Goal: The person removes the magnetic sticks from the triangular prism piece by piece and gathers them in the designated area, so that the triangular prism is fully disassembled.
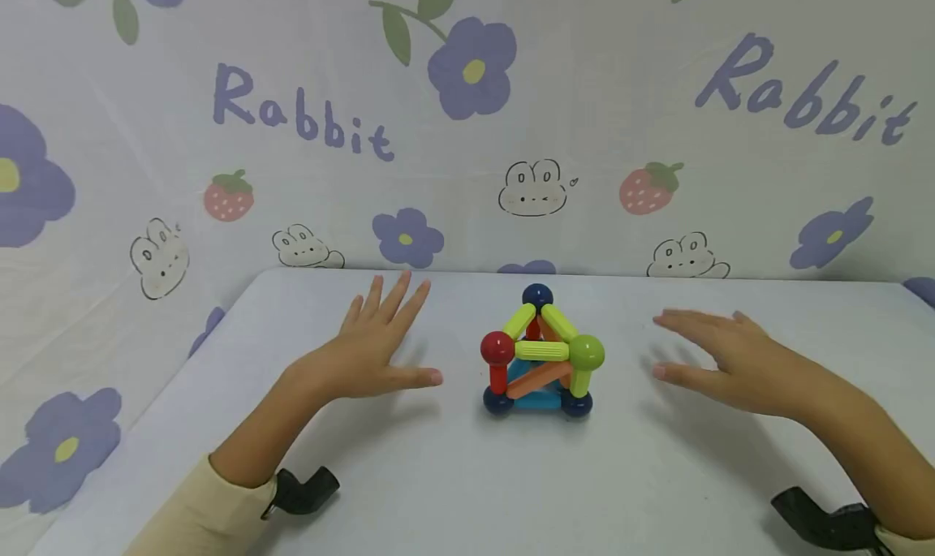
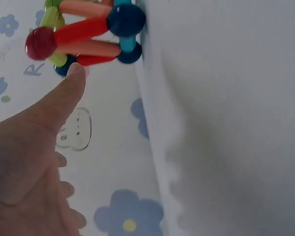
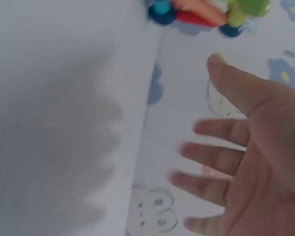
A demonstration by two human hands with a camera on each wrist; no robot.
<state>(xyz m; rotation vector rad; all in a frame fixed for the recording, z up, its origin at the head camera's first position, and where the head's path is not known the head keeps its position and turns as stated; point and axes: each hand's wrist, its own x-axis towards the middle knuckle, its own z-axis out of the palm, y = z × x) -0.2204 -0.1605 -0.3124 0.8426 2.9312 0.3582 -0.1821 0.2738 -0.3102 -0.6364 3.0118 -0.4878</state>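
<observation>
A small prism-shaped frame of building rods and balls (image 1: 540,351) stands on the white table. Its balls are dark blue, red and green; its rods are yellow-green, red, orange and light blue. To its left my left hand (image 1: 368,349) hovers with spread, straight fingers, apart from the frame. My right hand (image 1: 738,361) is held to the right of it, fingers extended and holding nothing. In the left wrist view the rod frame (image 2: 83,34) appears beyond the thumb. The right wrist view shows only part of the rod frame (image 3: 199,12), at the top edge.
The white table (image 1: 621,483) ends at a back edge against a cloth backdrop (image 1: 570,77) printed with flowers, rabbits and strawberries. A black curved piece (image 1: 307,491) is at the left wrist, and a similar black piece (image 1: 825,519) at the right.
</observation>
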